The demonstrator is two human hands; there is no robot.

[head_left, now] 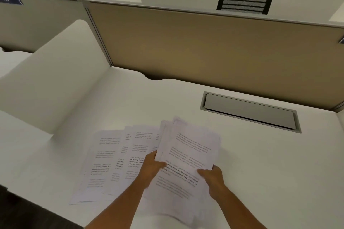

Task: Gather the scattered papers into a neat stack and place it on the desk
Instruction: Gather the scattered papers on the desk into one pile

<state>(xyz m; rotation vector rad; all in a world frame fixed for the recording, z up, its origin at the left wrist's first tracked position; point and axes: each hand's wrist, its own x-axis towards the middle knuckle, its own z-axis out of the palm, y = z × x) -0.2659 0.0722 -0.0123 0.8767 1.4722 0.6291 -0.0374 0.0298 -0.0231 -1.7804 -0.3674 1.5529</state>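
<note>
Head view: both hands hold a partly gathered bundle of papers (188, 147) just above the table (260, 163), on the near side of the grey cable hatch (250, 111). The left hand (151, 167) grips the bundle's left edge, thumb on top and fingers curled beneath; the right hand (212, 174) pinches its near right corner the same way. The sheets in the bundle sit fanned, edges not yet flush.

To do this step well, I judge the bundle should be lowered onto the loose sheets (111, 161) that lie overlapping on the table to the left of the hatch, so they can be swept under it together, then stood on edge and tapped until the sides line up. A loose grip would let the fanned pages slide apart.

Count: one held bundle, its page number not readable; roughly four or five loose sheets visible, overlap hiding the exact figure; one more sheet (178, 191) lies under the hands. One hatch, two hands.
</note>
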